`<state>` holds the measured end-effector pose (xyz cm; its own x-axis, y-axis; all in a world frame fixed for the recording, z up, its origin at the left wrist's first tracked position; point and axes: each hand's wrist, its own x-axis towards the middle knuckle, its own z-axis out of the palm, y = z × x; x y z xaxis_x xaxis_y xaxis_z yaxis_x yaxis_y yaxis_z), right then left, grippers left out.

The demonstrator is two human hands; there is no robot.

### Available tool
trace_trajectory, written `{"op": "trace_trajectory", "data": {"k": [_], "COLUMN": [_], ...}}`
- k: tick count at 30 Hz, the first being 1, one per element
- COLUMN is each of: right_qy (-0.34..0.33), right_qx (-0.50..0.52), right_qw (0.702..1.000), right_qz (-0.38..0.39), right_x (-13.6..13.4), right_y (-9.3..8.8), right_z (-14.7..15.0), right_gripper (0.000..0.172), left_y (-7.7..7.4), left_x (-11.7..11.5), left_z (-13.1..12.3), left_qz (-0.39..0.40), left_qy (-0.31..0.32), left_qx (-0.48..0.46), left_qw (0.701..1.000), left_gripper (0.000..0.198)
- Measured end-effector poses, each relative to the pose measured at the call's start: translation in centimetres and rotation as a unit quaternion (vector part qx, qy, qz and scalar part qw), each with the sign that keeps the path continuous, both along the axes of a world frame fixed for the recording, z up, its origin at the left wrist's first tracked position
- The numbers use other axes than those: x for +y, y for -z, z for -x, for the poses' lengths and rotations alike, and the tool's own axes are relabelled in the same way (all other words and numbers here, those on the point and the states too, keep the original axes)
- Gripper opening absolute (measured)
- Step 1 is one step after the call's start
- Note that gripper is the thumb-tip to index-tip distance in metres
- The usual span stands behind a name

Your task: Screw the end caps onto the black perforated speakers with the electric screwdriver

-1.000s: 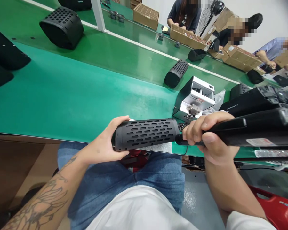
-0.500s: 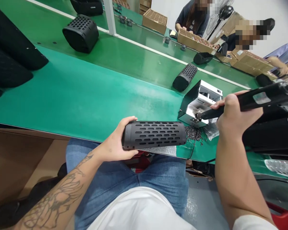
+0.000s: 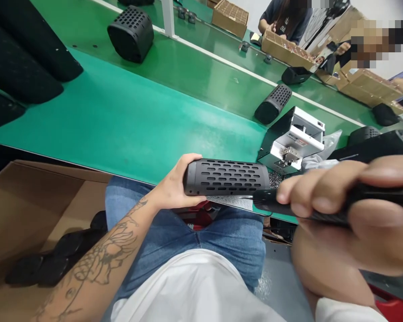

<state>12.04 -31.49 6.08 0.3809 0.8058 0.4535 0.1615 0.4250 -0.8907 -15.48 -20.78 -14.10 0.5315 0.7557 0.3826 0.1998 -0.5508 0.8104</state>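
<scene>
Housing (image 3: pixel 228 177), oblong, dark grey, slotted: extends rightward from left hand (image 3: pixel 175 185) clasping its end, at near edge of green worktop (image 3: pixel 137 120). Right hand (image 3: pixel 372 223): wrapped round black rod-shaped driver (image 3: pixel 272 201).

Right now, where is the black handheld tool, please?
In the head view, the black handheld tool is right of centre, gripped in the right hand, its front end near the slotted black case.

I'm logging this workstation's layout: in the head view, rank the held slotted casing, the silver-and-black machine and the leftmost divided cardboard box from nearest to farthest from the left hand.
1. Slotted casing: gripped at its left end by the left hand.
2. Silver-and-black machine: to the right, just past the casing's other end.
3. Divided cardboard box: far side, near the picture's top edge.
</scene>
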Motion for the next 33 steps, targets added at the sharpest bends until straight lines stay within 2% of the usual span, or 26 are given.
{"op": "trace_trajectory", "data": {"k": [2,3,6,9,13,23,29,33], "right_qy": [-0.098,-0.123,-0.13,-0.137,-0.142,-0.203,-0.234,-0.228], "right_qx": [0.009,0.019,0.03,0.013,0.01,0.005,-0.012,-0.023], "right_qw": [0.995,0.991,0.989,0.989,0.989,0.978,0.971,0.973], "right_qz": [-0.03,-0.043,-0.07,-0.062,-0.045,-0.037,-0.05,-0.023], "right_x": [1.0,1.7,3.1,3.5,3.5,4.0,4.1,3.8], "right_y": [0.7,1.1,2.3,2.9,3.0,3.7,4.1,3.9], "right_z": [1.6,2.1,2.5,2.3,2.2,1.5,1.8,1.6], "right_gripper": [0.032,0.026,0.021,0.02,0.024,0.028,0.024,0.022], "left_y": [-0.1,-0.1,-0.1,-0.2,-0.2,-0.5,-0.4,-0.3], "left_x": [0.0,0.0,0.1,0.2,0.3,0.2,0.3,0.2], "left_z": [-0.1,-0.1,-0.2,-0.3,-0.3,-0.5,-0.5,-0.4], "left_qz": [0.005,0.007,0.011,0.008,0.003,0.009,0.009,0.007], "left_qy": [-0.001,-0.002,-0.001,0.008,0.016,0.014,0.015,0.018], "left_qx": [0.001,0.002,0.003,-0.005,-0.01,-0.002,-0.004,-0.001], "left_qw": [1.0,1.0,1.0,1.0,1.0,1.0,1.0,1.0], "left_gripper": [0.112,0.112,0.114,0.113,0.112,0.11,0.112,0.117]}}
